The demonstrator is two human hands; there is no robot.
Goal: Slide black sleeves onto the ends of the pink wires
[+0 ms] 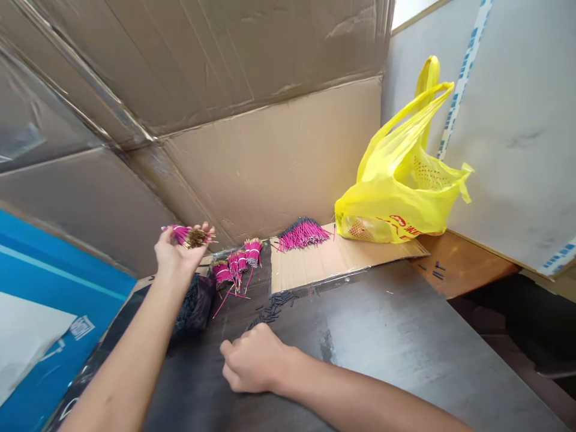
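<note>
Raised at the left, my left hand (180,255) is closed around a bundle of magenta wires (180,233) with gold-coloured ends. My right hand (254,360) is curled shut low over the dark table; whatever its fingers may hold is hidden. Just beyond it lies a loose scatter of short black tubes (272,307). Several tied magenta wire bundles (236,264) stand on the table to the right of my left hand, with a few loose wires (231,293) beside them. Farther right, a fanned pile of magenta wires with black ends (303,234) rests on a cardboard sheet (321,265).
A dark plastic bag of small black pieces (195,306) sits beside my left forearm. A yellow plastic bag (396,204) stands at the back right. Cardboard walls (279,162) close off the back, and a blue box (54,300) is at the left. A few tubes (438,275) lie on a brown surface.
</note>
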